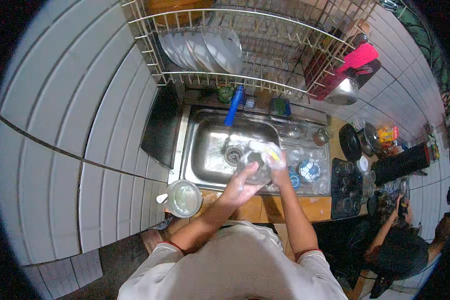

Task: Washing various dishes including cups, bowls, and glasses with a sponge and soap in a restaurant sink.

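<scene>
Above the front right part of the stainless steel sink (210, 150), my left hand (243, 183) grips a clear, soapy vessel (255, 168), perhaps a glass jar or bowl. Its thumb lies along the near side. A yellow sponge (272, 153) covered in white suds is in my right hand (279, 167), pressed to the vessel's right side. Foam coats the fingers of that hand and hides part of the rim. The drain (233, 154) shows just left of the vessel. A blue faucet spout (233, 108) reaches over the back of the basin.
A white-handled container (183, 198) stands at the front left corner. Right of the basin, the drainboard holds a blue-patterned bowl (309, 170) and several glasses. Overhead hangs a wire dish rack (225, 77) with plates (221, 48). Another person (401, 247) works at the far right beside a stove (347, 187).
</scene>
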A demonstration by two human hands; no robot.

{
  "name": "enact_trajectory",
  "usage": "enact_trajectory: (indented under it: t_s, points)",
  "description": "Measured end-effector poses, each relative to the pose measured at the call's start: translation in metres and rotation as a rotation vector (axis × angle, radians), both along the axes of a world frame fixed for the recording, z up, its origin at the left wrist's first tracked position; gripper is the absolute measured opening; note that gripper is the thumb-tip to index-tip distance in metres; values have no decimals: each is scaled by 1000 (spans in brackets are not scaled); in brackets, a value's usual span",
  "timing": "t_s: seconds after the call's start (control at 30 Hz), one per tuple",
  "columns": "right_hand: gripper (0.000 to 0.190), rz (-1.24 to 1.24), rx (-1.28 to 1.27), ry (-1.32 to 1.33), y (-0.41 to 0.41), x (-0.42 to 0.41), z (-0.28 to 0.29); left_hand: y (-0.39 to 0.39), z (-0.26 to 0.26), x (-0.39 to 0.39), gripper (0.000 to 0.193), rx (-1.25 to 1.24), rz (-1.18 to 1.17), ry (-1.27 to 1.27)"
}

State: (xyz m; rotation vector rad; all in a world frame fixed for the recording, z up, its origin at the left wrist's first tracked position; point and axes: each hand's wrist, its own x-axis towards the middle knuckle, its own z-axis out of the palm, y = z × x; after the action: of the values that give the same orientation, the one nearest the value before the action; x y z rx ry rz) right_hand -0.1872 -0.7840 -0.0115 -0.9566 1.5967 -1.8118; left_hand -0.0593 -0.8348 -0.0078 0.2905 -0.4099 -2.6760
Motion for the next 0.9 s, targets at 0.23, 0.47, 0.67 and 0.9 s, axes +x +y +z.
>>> enact_trajectory:
  t_s: [0.23, 0.47, 0.67, 0.9]
  points:
    - [50, -204, -36, 739, -9, 47, 30, -11, 15, -1, 43, 215, 160, 18]
    - [46, -13, -163, 1104, -14, 49, 31, -23, 12, 10, 48, 262, 87, 89]
    - [38, -37, -168, 501, -41, 40, 55, -20, 18, 4, 47, 260, 198, 9]
    - [57, -33, -207, 1017, -16, 33, 19, -26, 18, 14, 44, 252, 199, 177]
